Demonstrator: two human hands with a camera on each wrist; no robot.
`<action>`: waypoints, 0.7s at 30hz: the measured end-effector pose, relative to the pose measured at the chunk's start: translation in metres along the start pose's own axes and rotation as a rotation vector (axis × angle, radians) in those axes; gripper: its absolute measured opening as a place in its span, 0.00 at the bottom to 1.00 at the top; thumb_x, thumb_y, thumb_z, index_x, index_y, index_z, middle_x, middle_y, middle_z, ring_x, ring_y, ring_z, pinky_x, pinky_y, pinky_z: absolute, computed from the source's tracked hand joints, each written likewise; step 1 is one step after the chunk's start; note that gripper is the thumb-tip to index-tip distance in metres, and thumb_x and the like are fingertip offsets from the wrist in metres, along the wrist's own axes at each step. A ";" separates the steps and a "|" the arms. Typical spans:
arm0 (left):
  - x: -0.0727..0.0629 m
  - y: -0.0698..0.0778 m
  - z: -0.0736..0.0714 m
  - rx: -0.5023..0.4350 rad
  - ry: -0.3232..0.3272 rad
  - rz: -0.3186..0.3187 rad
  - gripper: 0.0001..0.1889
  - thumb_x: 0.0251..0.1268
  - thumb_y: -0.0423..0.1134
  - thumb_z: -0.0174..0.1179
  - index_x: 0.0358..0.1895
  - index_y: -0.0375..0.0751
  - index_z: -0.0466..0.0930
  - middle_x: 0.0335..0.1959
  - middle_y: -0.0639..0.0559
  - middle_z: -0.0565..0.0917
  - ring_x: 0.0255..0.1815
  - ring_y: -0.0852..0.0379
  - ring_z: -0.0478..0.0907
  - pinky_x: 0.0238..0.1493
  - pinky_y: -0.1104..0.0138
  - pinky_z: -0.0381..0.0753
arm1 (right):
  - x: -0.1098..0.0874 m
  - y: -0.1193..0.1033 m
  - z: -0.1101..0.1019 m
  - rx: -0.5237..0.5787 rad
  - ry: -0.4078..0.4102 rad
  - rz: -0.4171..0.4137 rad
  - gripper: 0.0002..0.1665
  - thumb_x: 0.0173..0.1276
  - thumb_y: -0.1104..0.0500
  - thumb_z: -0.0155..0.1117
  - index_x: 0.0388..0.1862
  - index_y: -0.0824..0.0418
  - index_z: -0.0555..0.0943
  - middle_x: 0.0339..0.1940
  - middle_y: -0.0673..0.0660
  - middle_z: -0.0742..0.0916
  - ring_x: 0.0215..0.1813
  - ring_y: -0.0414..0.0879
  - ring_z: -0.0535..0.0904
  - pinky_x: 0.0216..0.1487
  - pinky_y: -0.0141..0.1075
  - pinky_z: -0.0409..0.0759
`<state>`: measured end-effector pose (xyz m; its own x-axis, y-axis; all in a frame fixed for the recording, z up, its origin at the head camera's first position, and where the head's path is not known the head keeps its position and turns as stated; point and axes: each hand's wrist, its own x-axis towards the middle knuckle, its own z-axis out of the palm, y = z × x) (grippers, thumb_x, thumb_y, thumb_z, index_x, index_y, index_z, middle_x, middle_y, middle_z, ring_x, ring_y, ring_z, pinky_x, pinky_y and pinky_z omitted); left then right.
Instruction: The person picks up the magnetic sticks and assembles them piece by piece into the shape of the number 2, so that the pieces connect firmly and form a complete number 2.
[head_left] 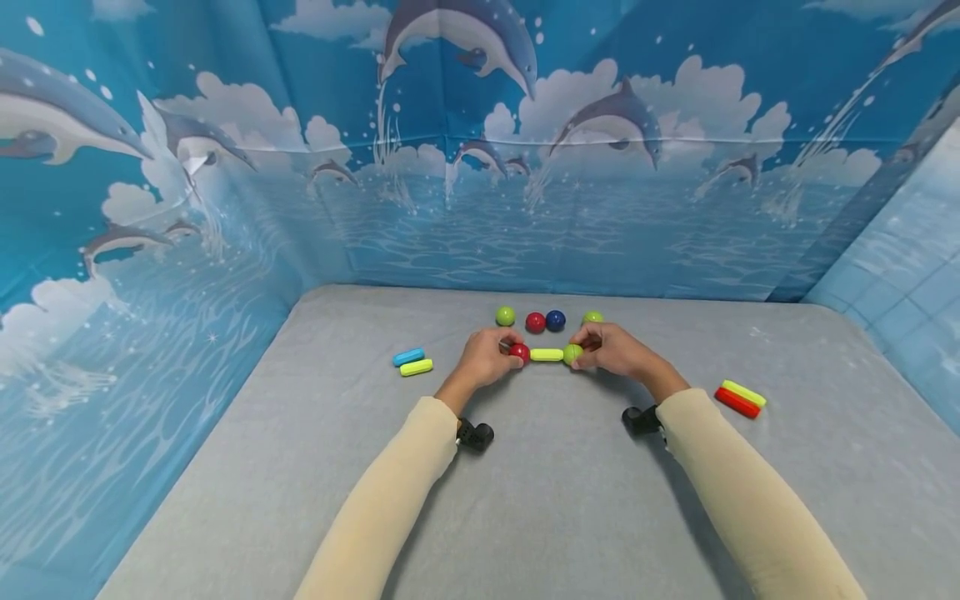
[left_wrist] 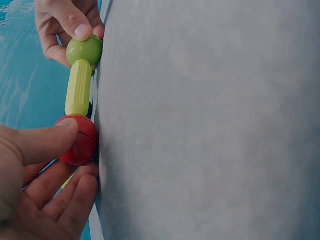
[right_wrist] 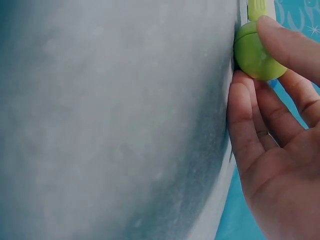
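A yellow-green ribbed rod (head_left: pixel 547 355) lies between a red ball (head_left: pixel 519 354) and a green ball (head_left: pixel 573 354), forming one straight piece low over the grey table. My left hand (head_left: pixel 486 357) pinches the red ball between thumb and fingers. On the other end, my right hand (head_left: pixel 611 350) grips the green ball. In the left wrist view the rod (left_wrist: pixel 78 89) meets both the red ball (left_wrist: pixel 80 142) and the green ball (left_wrist: pixel 84 51). The right wrist view shows my thumb and fingers around the green ball (right_wrist: pixel 257 52), with the rod's end at the top edge.
Behind the hands sit a green ball (head_left: pixel 506 316), a red ball (head_left: pixel 536 322), a blue ball (head_left: pixel 555 321) and another green ball (head_left: pixel 592 317). Blue (head_left: pixel 408 357) and yellow (head_left: pixel 416 367) rods lie left; yellow (head_left: pixel 745 393) and red (head_left: pixel 738 403) rods lie right. A dolphin-print curtain (head_left: pixel 465 225) hangs behind.
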<state>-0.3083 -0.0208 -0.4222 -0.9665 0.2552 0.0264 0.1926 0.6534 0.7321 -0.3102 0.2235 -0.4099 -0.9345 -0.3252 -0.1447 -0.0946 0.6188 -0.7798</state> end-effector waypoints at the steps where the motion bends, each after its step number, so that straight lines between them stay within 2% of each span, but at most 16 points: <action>1: 0.000 0.000 0.000 -0.002 0.001 0.006 0.15 0.60 0.34 0.69 0.50 0.45 0.84 0.51 0.48 0.86 0.48 0.53 0.82 0.51 0.61 0.81 | 0.000 0.000 0.000 -0.001 0.001 -0.002 0.18 0.64 0.65 0.69 0.52 0.67 0.77 0.50 0.64 0.83 0.48 0.49 0.77 0.45 0.34 0.77; 8: -0.001 0.001 -0.001 -0.008 -0.025 0.019 0.13 0.60 0.32 0.68 0.49 0.43 0.83 0.48 0.46 0.86 0.47 0.53 0.81 0.51 0.61 0.80 | 0.001 0.001 0.001 -0.043 0.001 -0.013 0.18 0.65 0.65 0.69 0.53 0.67 0.78 0.49 0.64 0.83 0.49 0.50 0.78 0.44 0.35 0.78; 13: 0.000 0.006 -0.001 0.050 -0.088 0.030 0.15 0.60 0.34 0.68 0.50 0.42 0.80 0.49 0.46 0.84 0.48 0.53 0.79 0.49 0.63 0.80 | -0.001 0.000 0.001 -0.074 0.001 0.002 0.19 0.65 0.64 0.68 0.54 0.66 0.77 0.50 0.64 0.82 0.51 0.52 0.77 0.45 0.36 0.78; 18: 0.005 0.016 0.003 0.181 -0.156 0.153 0.21 0.62 0.40 0.68 0.58 0.44 0.80 0.55 0.50 0.85 0.55 0.54 0.80 0.57 0.62 0.80 | -0.004 -0.002 0.000 -0.088 0.000 -0.001 0.19 0.65 0.64 0.68 0.54 0.66 0.77 0.52 0.65 0.82 0.54 0.54 0.78 0.48 0.38 0.79; 21: 0.007 0.022 0.009 0.271 -0.195 0.227 0.21 0.63 0.42 0.67 0.60 0.48 0.81 0.56 0.53 0.85 0.57 0.56 0.80 0.60 0.63 0.78 | -0.009 -0.003 -0.001 -0.127 -0.006 -0.025 0.21 0.65 0.64 0.68 0.56 0.67 0.77 0.55 0.66 0.82 0.56 0.57 0.79 0.52 0.43 0.81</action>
<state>-0.3097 0.0020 -0.4119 -0.8491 0.5279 0.0184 0.4604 0.7226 0.5156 -0.3015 0.2250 -0.4057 -0.9292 -0.3456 -0.1307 -0.1605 0.6961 -0.6998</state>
